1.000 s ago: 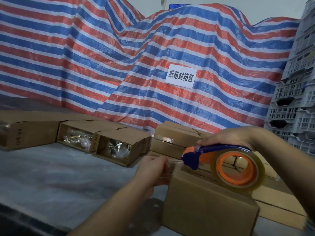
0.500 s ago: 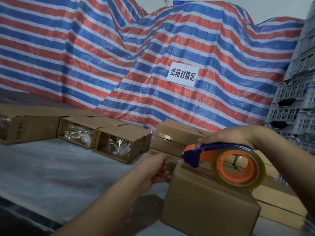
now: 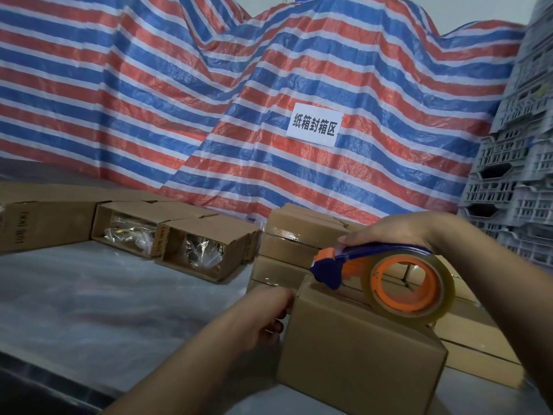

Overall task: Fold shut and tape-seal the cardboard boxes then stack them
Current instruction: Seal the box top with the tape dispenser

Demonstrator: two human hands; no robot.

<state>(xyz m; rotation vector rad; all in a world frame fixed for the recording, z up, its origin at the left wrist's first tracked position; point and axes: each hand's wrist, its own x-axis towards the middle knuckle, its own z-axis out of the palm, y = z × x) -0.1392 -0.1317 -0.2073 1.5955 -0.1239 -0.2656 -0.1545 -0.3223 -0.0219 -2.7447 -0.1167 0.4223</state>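
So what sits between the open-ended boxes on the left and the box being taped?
Head view: bare grey table, with the left hand against the box being taped.

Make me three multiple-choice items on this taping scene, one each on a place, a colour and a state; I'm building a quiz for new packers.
1. Where is the tape dispenser?
A. on top of the near box
B. on the floor
C. inside an open box

2. What colour is the dispenser's inner hub?
A. green
B. orange
C. white

3. How are the two boxes at left that lie on their sides?
A. taped shut
B. crushed flat
C. open, plastic-wrapped contents showing

Answers:
1 A: the right hand holds it on the box top, while the left hand rests against that box's end.
2 B: the ring inside the clear roll is orange.
3 C: their ends gape toward the camera.
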